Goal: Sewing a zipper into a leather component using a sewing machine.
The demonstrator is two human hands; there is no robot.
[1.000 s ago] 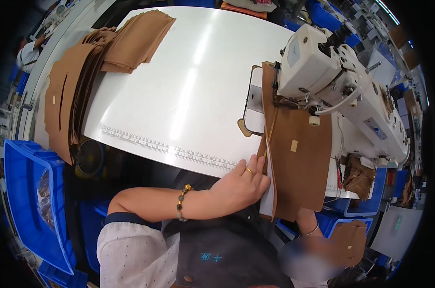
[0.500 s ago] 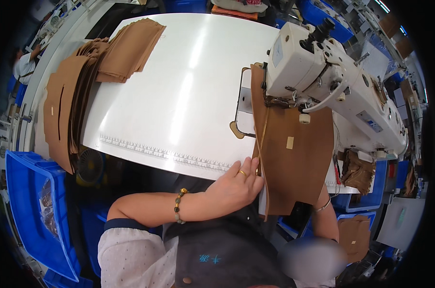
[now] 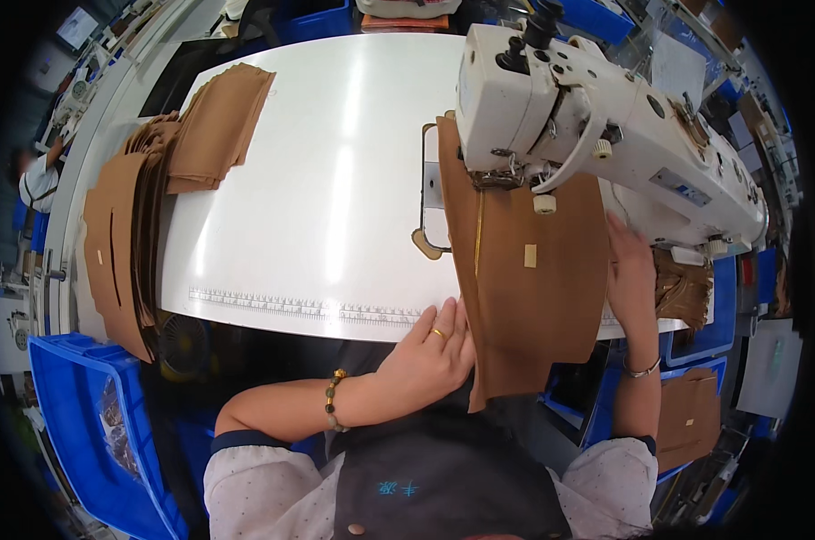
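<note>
Two hands flank brown panel (image 3: 533, 288) running machine-to-person

Left hand (image 3: 434, 346) presses flat on the brown panel's (image 3: 529, 297) left edge at the white tabletop's (image 3: 335, 180) rim, at six o'clock. Right hand (image 3: 630, 270) rests on its right edge, under the white sewing machine (image 3: 605, 135). Brown cut pieces (image 3: 156, 207) are stacked at nine o'clock.

We see 1 head-worn fisheye view looking steeply down from above our own chest, close over the white desk (image 3: 335, 180); straight edges bow toward the dark rim, and both forearms enter from the lower edge.
</note>
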